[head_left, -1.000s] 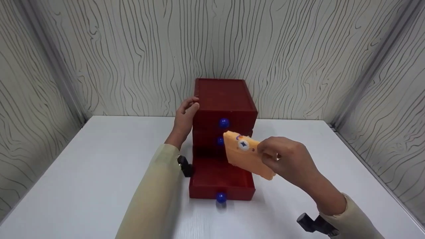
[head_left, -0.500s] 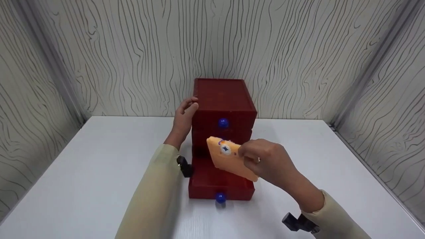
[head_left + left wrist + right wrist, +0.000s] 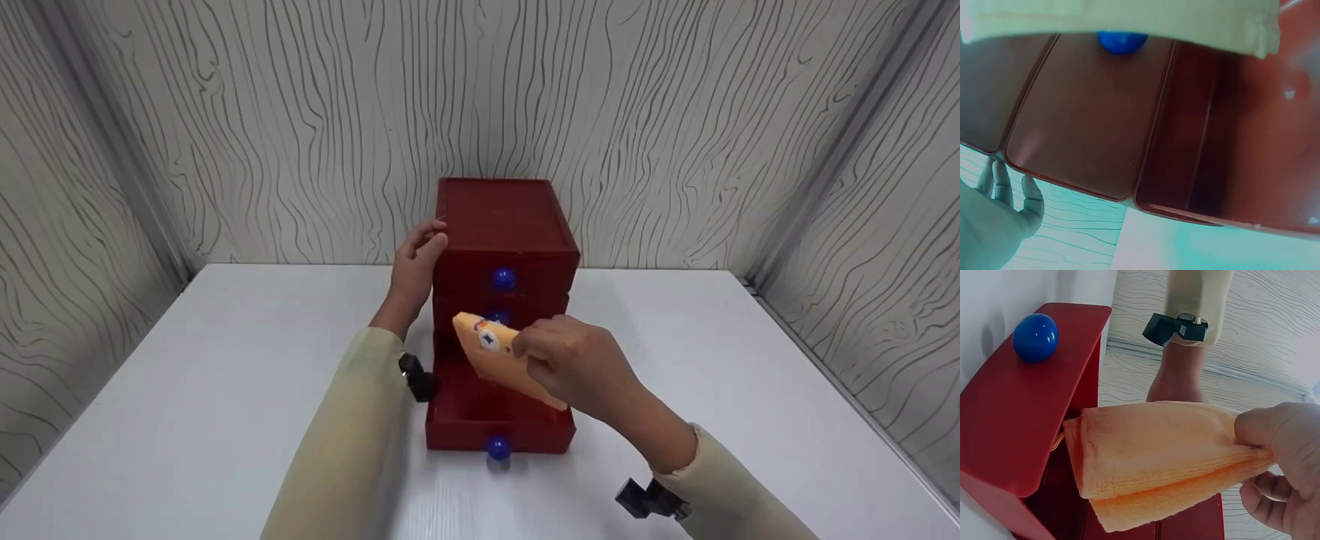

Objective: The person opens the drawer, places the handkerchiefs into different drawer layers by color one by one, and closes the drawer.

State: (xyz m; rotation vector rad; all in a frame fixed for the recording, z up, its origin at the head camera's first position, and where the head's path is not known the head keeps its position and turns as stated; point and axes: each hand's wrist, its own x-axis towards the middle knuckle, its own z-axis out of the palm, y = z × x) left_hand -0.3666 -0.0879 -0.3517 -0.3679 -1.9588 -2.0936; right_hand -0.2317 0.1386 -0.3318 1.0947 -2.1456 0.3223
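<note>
A folded orange towel (image 3: 502,366) with a round white patch hangs from my right hand (image 3: 581,367), pinched between thumb and fingers. In the right wrist view the towel (image 3: 1157,455) shows its folded layers, above the pulled-out bottom drawer (image 3: 480,433). That drawer belongs to a dark red drawer cabinet (image 3: 502,214) with blue round knobs. My left hand (image 3: 416,262) rests against the cabinet's upper left side, fingertips at the top edge. In the left wrist view the fingers of my left hand (image 3: 1002,208) touch the cabinet's edge, holding nothing.
Two upper drawers with blue knobs (image 3: 504,278) are closed. The cabinet stands on a white table (image 3: 247,360), close to a wood-grain patterned back wall (image 3: 315,127). Similar panels enclose both sides. A black camera is strapped to each wrist.
My right hand has carried the towel leftward and slightly down, so it hangs over the open bottom drawer. The left hand has stayed at the cabinet's side.
</note>
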